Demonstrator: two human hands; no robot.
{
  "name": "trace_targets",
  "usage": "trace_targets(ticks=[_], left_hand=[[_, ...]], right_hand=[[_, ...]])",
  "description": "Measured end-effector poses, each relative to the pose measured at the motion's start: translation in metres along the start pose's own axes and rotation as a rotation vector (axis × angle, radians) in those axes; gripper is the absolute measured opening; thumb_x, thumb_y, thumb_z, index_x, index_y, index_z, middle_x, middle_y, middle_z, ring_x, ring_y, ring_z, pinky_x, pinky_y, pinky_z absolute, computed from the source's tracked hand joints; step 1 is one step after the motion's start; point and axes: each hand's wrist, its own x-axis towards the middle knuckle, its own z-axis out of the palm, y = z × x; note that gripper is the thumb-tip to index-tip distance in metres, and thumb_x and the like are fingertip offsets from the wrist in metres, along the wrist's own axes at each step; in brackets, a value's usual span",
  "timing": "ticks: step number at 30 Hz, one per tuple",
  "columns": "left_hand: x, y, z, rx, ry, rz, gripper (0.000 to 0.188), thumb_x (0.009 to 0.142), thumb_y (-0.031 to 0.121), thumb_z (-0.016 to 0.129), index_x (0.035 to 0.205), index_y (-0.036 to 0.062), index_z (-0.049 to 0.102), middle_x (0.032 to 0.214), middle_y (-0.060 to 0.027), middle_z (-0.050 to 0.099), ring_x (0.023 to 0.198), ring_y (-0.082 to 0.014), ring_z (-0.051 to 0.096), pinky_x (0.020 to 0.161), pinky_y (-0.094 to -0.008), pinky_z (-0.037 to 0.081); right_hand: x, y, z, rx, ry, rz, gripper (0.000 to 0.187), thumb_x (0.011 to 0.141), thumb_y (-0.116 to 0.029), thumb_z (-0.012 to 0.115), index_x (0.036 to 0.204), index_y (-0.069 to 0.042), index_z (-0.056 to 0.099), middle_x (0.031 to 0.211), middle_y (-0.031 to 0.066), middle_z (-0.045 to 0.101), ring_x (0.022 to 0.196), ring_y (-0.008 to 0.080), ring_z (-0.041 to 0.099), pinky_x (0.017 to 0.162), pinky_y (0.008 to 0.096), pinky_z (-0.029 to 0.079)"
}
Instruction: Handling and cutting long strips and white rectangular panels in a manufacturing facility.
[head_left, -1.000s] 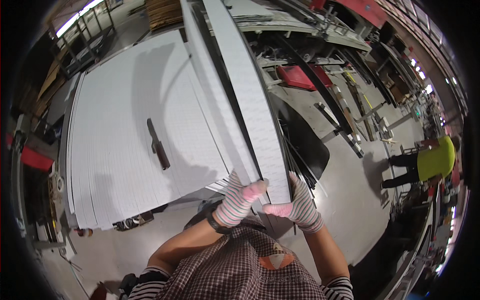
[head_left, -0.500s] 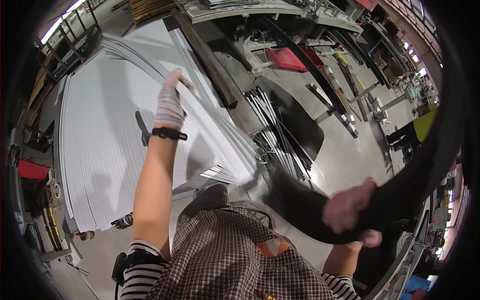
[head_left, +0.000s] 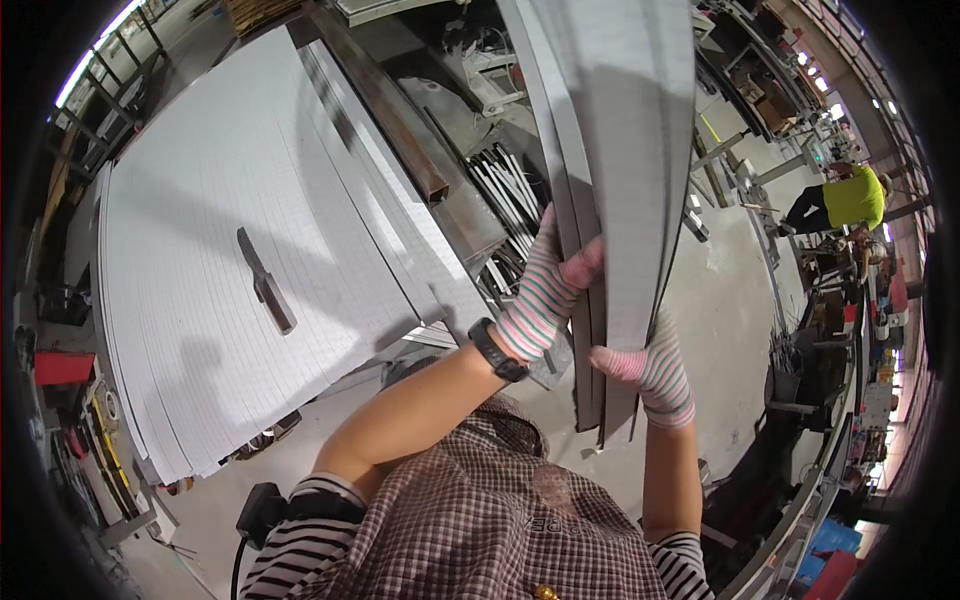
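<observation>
In front of my apron I hold a bundle of long, pale grey strips [head_left: 640, 150], stretching away from me with their near ends above the floor. My left hand [head_left: 545, 285], in a striped knitted glove, grips the bundle's left edge. On its right side, nearer the ends, my right hand [head_left: 650, 372] in a matching glove is closed around it, the fingers partly hidden. To the left lies a broad layer of white strips or sheets [head_left: 200, 230], marked by many parallel lines. A knife [head_left: 265, 283] with a brown handle rests on top of it.
A rusty metal beam [head_left: 385, 120] runs along the far side of the white layer. Beyond it sits a pile of thin strips [head_left: 505, 190]. A person in a yellow top [head_left: 852, 198] bends over at the far right. A red bin [head_left: 64, 367] is at the left.
My left hand has left the white layer and moved right onto the bundle. The dark, blurred strips in my right hand have swung round, now showing pale faces between both hands.
</observation>
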Motion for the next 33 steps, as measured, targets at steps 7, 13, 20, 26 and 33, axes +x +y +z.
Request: trace_targets(ticks=[7, 13, 20, 26, 33], left_hand=[[0.030, -0.078, -0.003, 0.166, 0.182, 0.080, 0.062, 0.095, 0.045, 0.065, 0.136, 0.0047, 0.042, 0.117, -0.0067, 0.056, 0.099, -0.0123, 0.053, 0.091, -0.0288, 0.047], [-0.008, -0.079, -0.067, 1.529, -0.110, -0.445, 0.069, 0.094, 0.048, 0.058, 0.134, -0.0064, 0.043, 0.122, -0.0282, 0.059, 0.113, -0.0391, 0.060, 0.100, -0.0439, 0.048], [-0.156, 0.018, -0.180, 0.682, 0.191, -1.228, 0.053, 0.097, 0.050, 0.055, 0.106, -0.0004, 0.067, 0.085, -0.0083, 0.071, 0.091, -0.0239, 0.068, 0.088, -0.0349, 0.053], [-0.153, 0.001, -0.202, 1.104, 0.288, -0.560, 0.060, 0.099, 0.049, 0.049, 0.136, 0.0016, 0.055, 0.134, -0.0159, 0.060, 0.127, -0.0302, 0.053, 0.110, -0.0427, 0.036], [-0.131, 0.006, -0.166, 0.518, 0.535, -0.815, 0.066, 0.091, 0.058, 0.063, 0.140, 0.0157, 0.054, 0.142, -0.0066, 0.056, 0.134, -0.0242, 0.045, 0.115, -0.0445, 0.031]], right_hand=[[0.009, 0.059, -0.053, 0.100, 0.026, 0.073, 0.075, 0.066, -0.014, 0.091, 0.130, 0.002, 0.055, 0.110, 0.0093, 0.069, 0.097, 0.0187, 0.067, 0.089, 0.0337, 0.055], [0.111, 0.174, -0.135, -0.334, 0.548, 0.320, 0.084, 0.074, -0.014, 0.088, 0.141, -0.002, 0.040, 0.128, 0.0160, 0.058, 0.105, 0.0193, 0.061, 0.089, 0.0360, 0.053], [0.099, 0.269, -0.061, -0.125, 0.062, 0.272, 0.055, 0.088, -0.023, 0.079, 0.129, 0.004, 0.055, 0.123, 0.0118, 0.064, 0.107, 0.0202, 0.062, 0.095, 0.0333, 0.050], [0.115, 0.244, 0.078, 0.012, -0.419, 0.434, 0.086, 0.080, -0.035, 0.085, 0.142, 0.008, 0.043, 0.129, 0.0150, 0.062, 0.117, 0.0238, 0.058, 0.100, 0.0323, 0.046], [0.061, 0.207, 0.024, 0.302, -0.583, 0.722, 0.096, 0.083, -0.019, 0.082, 0.148, 0.009, 0.018, 0.130, 0.0315, 0.058, 0.115, 0.0318, 0.065, 0.105, 0.0392, 0.051]])
